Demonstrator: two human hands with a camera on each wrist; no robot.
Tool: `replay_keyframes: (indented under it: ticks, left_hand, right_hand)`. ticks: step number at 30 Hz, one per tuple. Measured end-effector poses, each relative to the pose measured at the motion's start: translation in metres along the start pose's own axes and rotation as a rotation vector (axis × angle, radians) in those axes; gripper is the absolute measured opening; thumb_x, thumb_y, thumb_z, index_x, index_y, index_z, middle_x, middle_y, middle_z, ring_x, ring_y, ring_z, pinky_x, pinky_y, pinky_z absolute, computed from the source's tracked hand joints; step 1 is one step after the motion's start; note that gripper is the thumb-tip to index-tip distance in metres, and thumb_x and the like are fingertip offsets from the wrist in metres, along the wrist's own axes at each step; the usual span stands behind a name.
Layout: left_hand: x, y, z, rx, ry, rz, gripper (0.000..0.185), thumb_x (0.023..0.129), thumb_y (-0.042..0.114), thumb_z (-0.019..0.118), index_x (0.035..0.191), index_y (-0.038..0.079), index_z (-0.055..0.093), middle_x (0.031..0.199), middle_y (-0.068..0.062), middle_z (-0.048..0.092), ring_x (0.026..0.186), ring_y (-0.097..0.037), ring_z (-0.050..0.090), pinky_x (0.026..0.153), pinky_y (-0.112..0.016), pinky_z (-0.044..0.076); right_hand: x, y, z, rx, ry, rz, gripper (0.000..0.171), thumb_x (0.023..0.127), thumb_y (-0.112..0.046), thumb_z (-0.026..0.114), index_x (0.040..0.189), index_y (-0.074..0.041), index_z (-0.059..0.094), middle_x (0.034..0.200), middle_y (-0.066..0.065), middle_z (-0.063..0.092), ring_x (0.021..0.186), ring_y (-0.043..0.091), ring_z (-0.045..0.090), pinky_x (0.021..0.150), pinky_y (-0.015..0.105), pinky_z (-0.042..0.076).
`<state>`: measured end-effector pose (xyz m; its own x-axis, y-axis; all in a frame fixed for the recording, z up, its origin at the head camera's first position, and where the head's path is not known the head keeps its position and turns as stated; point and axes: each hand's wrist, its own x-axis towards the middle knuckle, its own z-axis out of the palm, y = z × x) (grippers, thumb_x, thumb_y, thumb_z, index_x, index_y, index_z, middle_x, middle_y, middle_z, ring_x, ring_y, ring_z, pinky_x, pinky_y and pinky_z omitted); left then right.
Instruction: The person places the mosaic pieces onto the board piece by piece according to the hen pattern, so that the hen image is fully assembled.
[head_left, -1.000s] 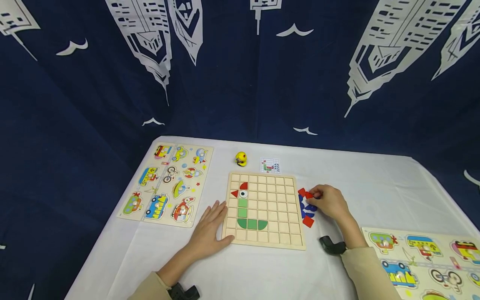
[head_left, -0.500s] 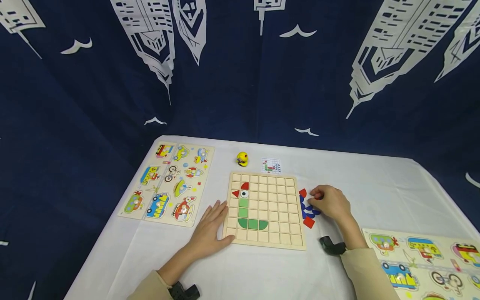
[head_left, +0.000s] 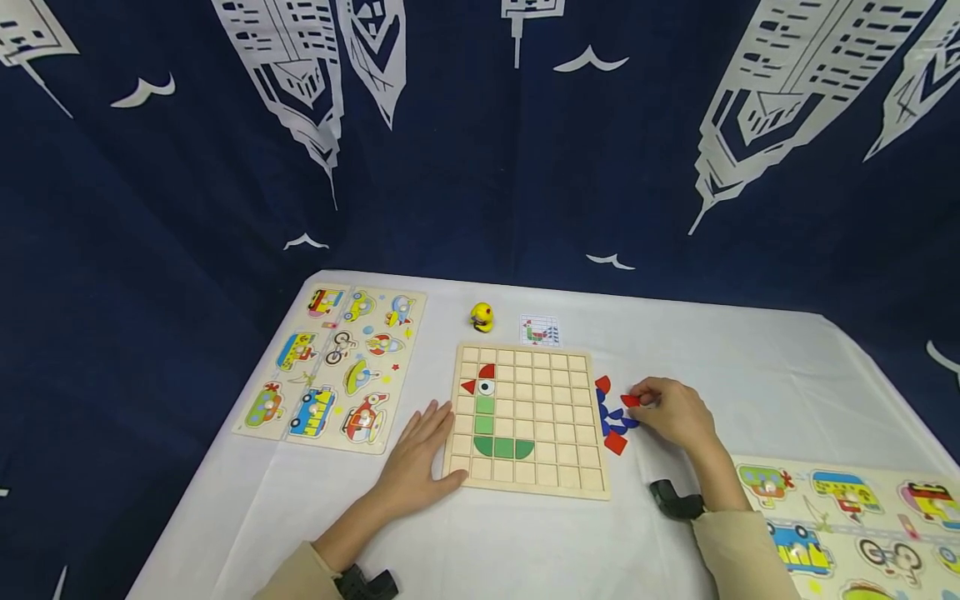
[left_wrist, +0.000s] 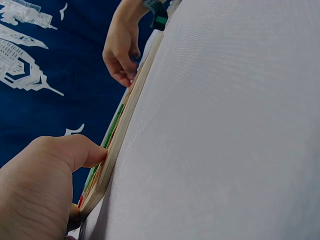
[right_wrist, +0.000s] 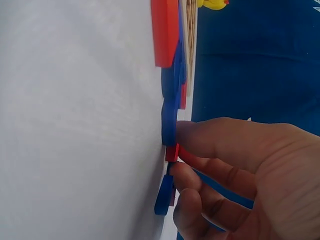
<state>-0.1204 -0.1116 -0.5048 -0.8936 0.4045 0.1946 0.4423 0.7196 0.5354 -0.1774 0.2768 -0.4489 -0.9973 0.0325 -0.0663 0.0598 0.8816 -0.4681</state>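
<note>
My left hand (head_left: 418, 462) rests at the near left corner of a wooden grid board (head_left: 558, 433), fingers spread along its side. Its thumb touches the front edge, as the left wrist view also shows. On the board, red, white and green pieces form a bird-like figure, with green pieces (head_left: 505, 448) along its base. Right of the board, my right hand (head_left: 675, 412) pinches a small red piece (head_left: 630, 401) at its fingertips. Several blue pieces (head_left: 615, 422) and a red square (head_left: 616, 442) lie just left of that hand. In the right wrist view, a blue piece (right_wrist: 169, 120) is beside the thumb.
A small pattern card (head_left: 540, 331) and a yellow toy duck (head_left: 482, 317) are behind the board. One vehicle puzzle board (head_left: 408, 367) lies at the left, another (head_left: 847, 521) at the near right. A dark patterned curtain (head_left: 465, 208) hangs behind the white-covered table (head_left: 765, 375).
My right hand has moved slightly right and toward me, and the red piece at its fingertips has shifted from the top of the pile to the right. The left hand stays in place.
</note>
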Motion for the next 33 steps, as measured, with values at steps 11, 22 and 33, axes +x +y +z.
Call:
replay_keyframes:
  ticks: [11, 22, 33]
  left_hand:
    - [0.001, -0.002, 0.000, -0.009, -0.029, -0.020, 0.084, 0.081, 0.036, 0.072, 0.147, -0.004, 0.039, 0.159, -0.012, 0.031, 0.151, -0.029, 0.020, 0.124, -0.045, 0.012]
    - [0.002, -0.004, -0.001, 0.002, -0.010, 0.002, 0.084, 0.081, 0.037, 0.073, 0.146, -0.005, 0.040, 0.159, -0.013, 0.032, 0.150, -0.030, 0.021, 0.123, -0.045, 0.014]
    - [0.000, -0.002, 0.001, 0.000, 0.005, 0.010, 0.083, 0.080, 0.035, 0.073, 0.145, -0.006, 0.041, 0.157, -0.014, 0.034, 0.149, -0.032, 0.024, 0.122, -0.049, 0.017]
  right_hand:
    - [0.005, -0.004, 0.001, -0.018, -0.023, -0.006, 0.023, 0.080, -0.015, 0.074, 0.102, -0.006, 0.072, 0.079, 0.004, 0.063, 0.077, 0.022, 0.054, 0.063, 0.030, 0.036]
    - [0.001, -0.053, 0.007, 0.035, 0.035, -0.111, 0.019, 0.080, -0.017, 0.076, 0.097, -0.008, 0.073, 0.083, 0.003, 0.067, 0.064, 0.015, 0.053, 0.050, 0.026, 0.039]
    - [-0.015, -0.132, 0.052, 0.060, -0.086, -0.285, 0.012, 0.074, -0.014, 0.079, 0.085, -0.014, 0.073, 0.069, -0.007, 0.058, 0.063, 0.011, 0.050, 0.051, 0.024, 0.038]
